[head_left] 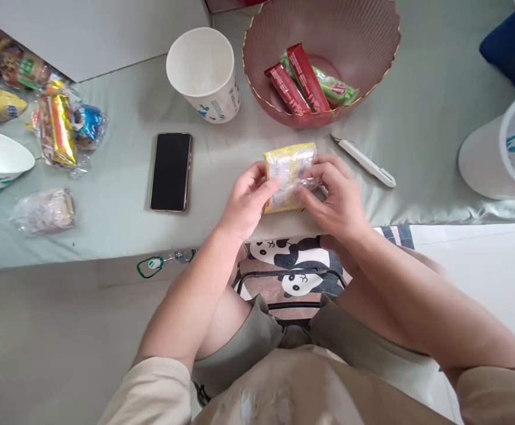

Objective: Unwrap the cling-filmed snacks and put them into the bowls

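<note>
Left fingers, right fingers pinched on yellow packet; cutter just right, phone left, bowl beyond.

The packet is covered by clear plastic, shiny and wrinkled. The bowl has a ribbed surface, of plastic or glass. The phone shows a smooth, glossy screen; the cup near it looks like matt paper. The tablecloth seems smooth fabric.
</note>
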`<move>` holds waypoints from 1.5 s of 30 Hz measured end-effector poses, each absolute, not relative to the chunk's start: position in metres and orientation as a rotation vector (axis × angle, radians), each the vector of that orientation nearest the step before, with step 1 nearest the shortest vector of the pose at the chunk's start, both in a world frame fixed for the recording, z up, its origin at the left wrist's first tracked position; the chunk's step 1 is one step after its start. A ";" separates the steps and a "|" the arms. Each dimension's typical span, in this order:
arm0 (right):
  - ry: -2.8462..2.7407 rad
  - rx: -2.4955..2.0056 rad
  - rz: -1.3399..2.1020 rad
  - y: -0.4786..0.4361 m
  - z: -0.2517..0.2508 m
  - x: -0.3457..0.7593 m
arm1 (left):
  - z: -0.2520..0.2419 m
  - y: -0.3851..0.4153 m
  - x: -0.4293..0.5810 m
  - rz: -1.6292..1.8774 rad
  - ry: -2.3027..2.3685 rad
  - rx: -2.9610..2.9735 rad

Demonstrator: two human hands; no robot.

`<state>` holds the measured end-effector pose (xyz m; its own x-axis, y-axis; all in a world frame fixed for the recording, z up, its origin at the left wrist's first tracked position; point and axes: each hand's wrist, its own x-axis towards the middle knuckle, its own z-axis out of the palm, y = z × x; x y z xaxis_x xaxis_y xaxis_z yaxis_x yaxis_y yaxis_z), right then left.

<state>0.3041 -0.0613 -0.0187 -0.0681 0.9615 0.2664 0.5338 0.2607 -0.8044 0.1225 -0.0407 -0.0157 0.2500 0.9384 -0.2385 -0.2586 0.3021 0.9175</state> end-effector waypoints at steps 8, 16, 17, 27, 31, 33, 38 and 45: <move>-1.758 -1.328 0.522 -0.068 -0.009 0.306 | -0.015 -0.033 0.128 1.044 1.057 0.731; -1.624 -1.329 0.844 -0.070 -0.011 0.292 | -0.018 -0.035 0.122 1.182 1.104 0.715; -1.663 -1.311 0.809 -0.070 -0.010 0.292 | -0.020 -0.034 0.119 1.199 1.119 0.706; -2.115 -0.776 0.772 -0.076 -0.008 0.294 | -0.021 -0.026 0.089 1.336 1.258 0.746; -1.832 -1.375 0.449 -0.059 -0.001 0.324 | -0.017 -0.031 0.091 1.289 1.196 0.718; -1.689 -1.765 0.292 -0.048 -0.001 0.345 | -0.016 -0.032 0.092 1.265 1.145 0.691; -1.622 -2.235 0.311 -0.039 -0.007 0.378 | -0.013 -0.032 0.092 1.087 1.013 0.613; -1.669 -1.630 0.649 -0.065 0.004 0.358 | -0.015 -0.033 0.100 0.974 0.953 0.535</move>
<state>0.3578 -0.0648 0.0035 0.0424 0.9895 0.1384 0.6361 0.0801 -0.7675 0.0996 -0.0328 -0.0146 0.2262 0.8741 -0.4299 -0.4490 0.4852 0.7503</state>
